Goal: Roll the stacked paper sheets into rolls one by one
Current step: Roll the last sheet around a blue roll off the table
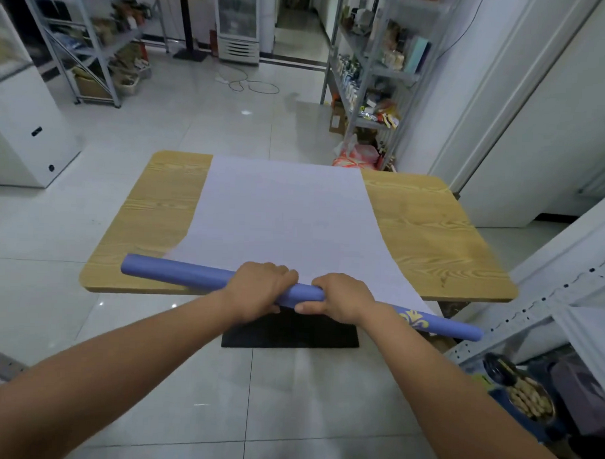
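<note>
A long blue paper roll [176,272] with a yellow ornament near its right end lies slanted across the near edge of the wooden table [431,234]. My left hand [261,288] grips the roll near its middle, fingers curled over the top. My right hand [340,299] grips it just to the right, thumb underneath. Beyond the roll, pale lilac paper sheets [284,211] lie flat down the middle of the table, reaching its far edge. The near left corner of the sheets lifts slightly by the roll.
The table's black base [290,332] stands on the tiled floor below my hands. Metal shelving [368,77] with goods stands at the back right and back left. A white shelf with a bowl of nuts [528,402] is close on my right.
</note>
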